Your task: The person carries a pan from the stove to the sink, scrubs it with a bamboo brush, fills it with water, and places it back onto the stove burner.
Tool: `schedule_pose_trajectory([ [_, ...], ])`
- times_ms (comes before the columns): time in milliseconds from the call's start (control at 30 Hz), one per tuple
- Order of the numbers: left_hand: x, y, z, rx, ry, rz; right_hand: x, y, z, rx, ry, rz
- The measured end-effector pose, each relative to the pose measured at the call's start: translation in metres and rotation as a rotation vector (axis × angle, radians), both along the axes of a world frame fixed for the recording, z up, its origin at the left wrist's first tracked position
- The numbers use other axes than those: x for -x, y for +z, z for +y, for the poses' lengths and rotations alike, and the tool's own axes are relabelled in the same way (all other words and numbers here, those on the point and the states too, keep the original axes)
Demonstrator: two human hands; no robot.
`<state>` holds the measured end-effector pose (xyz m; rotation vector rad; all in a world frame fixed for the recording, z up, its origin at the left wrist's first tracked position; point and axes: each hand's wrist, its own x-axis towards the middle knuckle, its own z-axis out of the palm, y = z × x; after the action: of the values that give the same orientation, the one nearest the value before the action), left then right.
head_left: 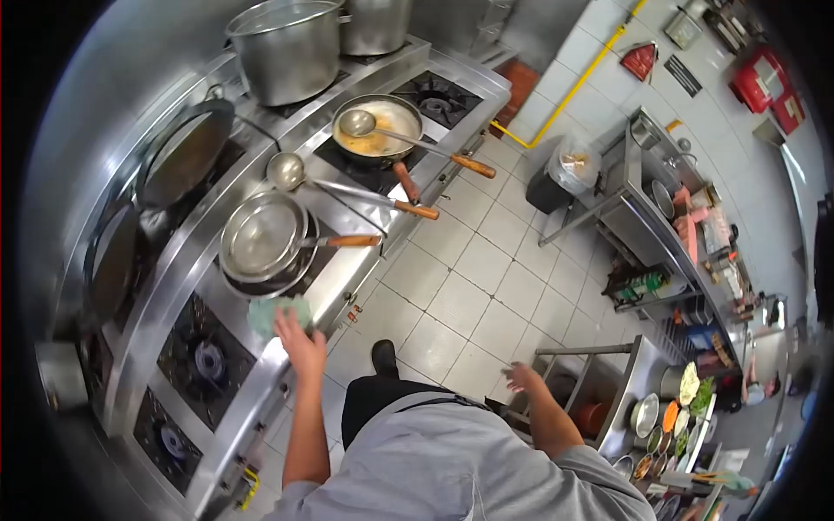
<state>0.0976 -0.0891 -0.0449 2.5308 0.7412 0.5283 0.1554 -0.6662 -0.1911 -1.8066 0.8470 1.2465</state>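
My left hand (pixel 301 340) is closed on a pale green cloth (pixel 280 314) at the stove's front part, just below a round strainer (pixel 261 236) with a wooden handle. That strainer rests over a pan on a burner. A ladle (pixel 287 172) lies above it, its wooden handle pointing right. Farther along, a frying pan (pixel 377 130) holds pale liquid with orange bits and a second ladle. My right hand (pixel 523 377) hangs in the air over the floor, fingers apart, holding nothing, near a steel shelf unit.
Large pots (pixel 287 56) stand at the stove's back. Bare burners (pixel 208 358) lie at the near end. A lined bin (pixel 573 165) stands beside a steel sink table (pixel 638 187). Bowls of cut vegetables (pixel 669 417) sit on the right counter. A yellow pipe (pixel 573 78) runs along the wall.
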Motion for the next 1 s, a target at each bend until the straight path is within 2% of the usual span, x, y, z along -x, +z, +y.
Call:
schedule_pose_trajectory([
  [33, -0.006, -0.001, -0.015, 0.060, -0.158, -0.116, -0.007, 0.010, 0.002, 0.067, -0.057, -0.254],
  [67, -0.020, -0.013, -0.032, 0.299, -0.333, -0.110, -0.033, 0.007, 0.018, 0.351, 0.056, -0.451],
  [100, -0.036, -0.031, -0.053, 0.538, -0.497, -0.104, -0.055, 0.000, 0.029, 0.462, 0.299, -0.905],
  [133, -0.066, -0.036, -0.074, 0.783, -0.449, -0.055, -0.088, 0.090, 0.102, 0.418, 0.314, -1.063],
  [167, -0.107, -0.039, -0.085, 1.022, -0.389, -0.007, -0.130, 0.121, 0.150, 0.267, 0.328, -1.064],
  [200, -0.157, -0.059, -0.088, 0.993, -0.409, -0.080, -0.171, 0.128, 0.190, 0.213, 0.424, -1.256],
  [233, -0.199, -0.002, -0.096, 1.112, -0.365, -0.160, -0.210, 0.163, 0.236, 0.173, 0.577, -1.442],
  [267, -0.253, -0.018, -0.094, 1.320, -0.208, -0.194, -0.240, 0.201, 0.277, 0.124, 0.602, -1.637],
  [333, -0.311, 0.051, -0.094, 1.739, 0.073, -0.256, -0.297, 0.259, 0.333, 0.085, 0.680, -1.831],
  [367, -0.334, 0.050, -0.089, 1.732, 0.078, -0.274, -0.319, 0.274, 0.350, 0.208, 0.739, -1.793],
  [400, -0.358, 0.041, -0.087, 1.887, 0.023, -0.174, -0.338, 0.284, 0.360, 0.333, 0.792, -1.753],
  [433, -0.376, 0.037, -0.085, 2.036, -0.037, -0.066, -0.359, 0.280, 0.362, 0.319, 0.794, -1.767],
  [467, -0.387, 0.050, -0.089, 2.009, 0.077, -0.023, -0.381, 0.265, 0.359, 0.588, 0.861, -1.720],
  [500, -0.394, 0.043, -0.089, 2.003, 0.074, -0.025, -0.394, 0.263, 0.354, 0.864, 0.914, -1.645],
  [533, -0.396, 0.036, -0.088, 1.930, 0.000, -0.027, -0.404, 0.261, 0.345, 0.880, 1.031, -1.291],
  [567, -0.404, 0.033, -0.090, 1.855, -0.090, -0.025, -0.415, 0.253, 0.333, 0.721, 1.053, -1.203],
  [600, -0.403, 0.050, -0.097, 1.783, -0.077, 0.009, -0.431, 0.246, 0.322, 0.571, 1.063, -1.123],
  [667, -0.403, 0.070, -0.111, 1.733, -0.066, 0.067, -0.437, 0.249, 0.299, 0.396, 1.144, -1.178],
  [733, -0.425, 0.077, -0.138, 1.758, -0.084, 0.114, -0.438, 0.270, 0.268, 0.334, 1.054, -1.177],
  [833, -0.472, 0.104, -0.221, 1.701, -0.211, 0.122, -0.447, 0.303, 0.187, 0.397, 0.878, -1.170],
  [1000, -0.518, 0.154, -0.410, 1.594, -0.514, 0.312, -0.457, 0.325, -0.010, 0.560, 0.552, -1.159],
])
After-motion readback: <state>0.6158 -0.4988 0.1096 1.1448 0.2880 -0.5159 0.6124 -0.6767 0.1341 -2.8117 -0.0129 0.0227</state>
